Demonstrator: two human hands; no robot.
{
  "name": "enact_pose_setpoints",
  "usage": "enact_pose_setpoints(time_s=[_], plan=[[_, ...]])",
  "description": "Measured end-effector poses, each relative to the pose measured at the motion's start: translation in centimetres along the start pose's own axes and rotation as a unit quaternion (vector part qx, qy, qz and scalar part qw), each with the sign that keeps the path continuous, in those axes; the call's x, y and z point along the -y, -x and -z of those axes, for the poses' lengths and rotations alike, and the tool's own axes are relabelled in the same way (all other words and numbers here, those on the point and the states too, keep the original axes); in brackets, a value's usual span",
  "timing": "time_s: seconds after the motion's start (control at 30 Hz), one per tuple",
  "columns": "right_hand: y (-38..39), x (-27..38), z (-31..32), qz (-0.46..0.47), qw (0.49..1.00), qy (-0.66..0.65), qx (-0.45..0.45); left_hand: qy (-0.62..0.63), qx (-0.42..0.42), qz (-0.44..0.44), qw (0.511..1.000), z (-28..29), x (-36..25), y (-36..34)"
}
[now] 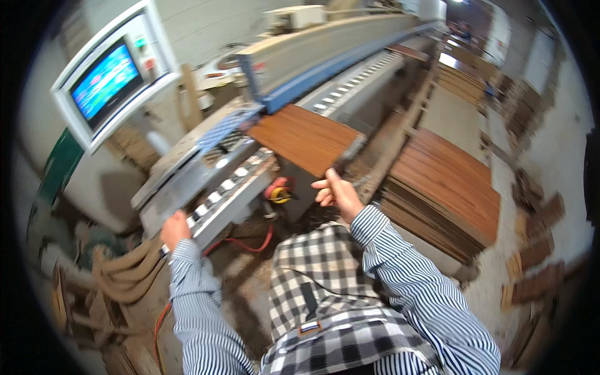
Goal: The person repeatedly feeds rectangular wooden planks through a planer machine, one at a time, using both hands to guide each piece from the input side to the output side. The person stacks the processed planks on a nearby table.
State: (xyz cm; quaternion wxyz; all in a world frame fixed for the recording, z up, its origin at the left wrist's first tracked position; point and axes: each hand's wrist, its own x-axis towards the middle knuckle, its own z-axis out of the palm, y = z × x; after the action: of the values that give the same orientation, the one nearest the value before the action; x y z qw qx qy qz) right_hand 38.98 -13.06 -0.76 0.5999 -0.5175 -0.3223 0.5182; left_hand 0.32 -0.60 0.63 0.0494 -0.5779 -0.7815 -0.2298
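The right hand (338, 194) has half-curled fingers at the near corner of 1 brown wood-grain board (306, 137); the left hand (176, 230) bends its fingers at the near end of a roller rail (232, 203) — with the blur, I cannot tell whether either grips. The board lies flat, its far side near the machine's blue beam (295, 92). Rightward stands 1 stack of similar boards (445, 184) — leftward, 1 lit screen (107, 86).

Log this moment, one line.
Left hand: at end of grey metal rail | Right hand: at corner of brown wood-grain rectangular panel, contact unclear
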Motion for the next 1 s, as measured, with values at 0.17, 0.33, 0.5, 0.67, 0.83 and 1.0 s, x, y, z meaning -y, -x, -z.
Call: enact_pose_setpoints(time_s=[0.17,0.33,0.5,0.67,0.83,1.0], plan=[[12.8,-1.5,9.4,0.172,0.962,0.132,-0.165,-0.035,0.004,-0.038,0.999,-1.0,0.9,-1.0],[24.8,-0.6,18.0,0.253,0.812,0.238,-0.468,-0.043,0.031,-0.042,0.998,-0.9,0.7,-1.2],[28.6,0.7,23.4,0.181,0.786,0.177,-0.565,-0.018,0.019,-0.063,0.998,-1.0,0.3,-1.2],[28.2,0.4,24.1,0.184,0.791,0.152,-0.563,-0.015,0.014,-0.06,0.998,-0.2,-0.6,-0.4],[27.8,1.0,23.5,0.197,0.779,0.079,-0.59,-0.011,0.014,-0.047,0.999,-0.3,0.1,-0.1],[28.7,-0.3,23.4,0.171,0.764,0.186,-0.594,-0.017,0.016,-0.042,0.999,0.0,-0.5,-0.1]])
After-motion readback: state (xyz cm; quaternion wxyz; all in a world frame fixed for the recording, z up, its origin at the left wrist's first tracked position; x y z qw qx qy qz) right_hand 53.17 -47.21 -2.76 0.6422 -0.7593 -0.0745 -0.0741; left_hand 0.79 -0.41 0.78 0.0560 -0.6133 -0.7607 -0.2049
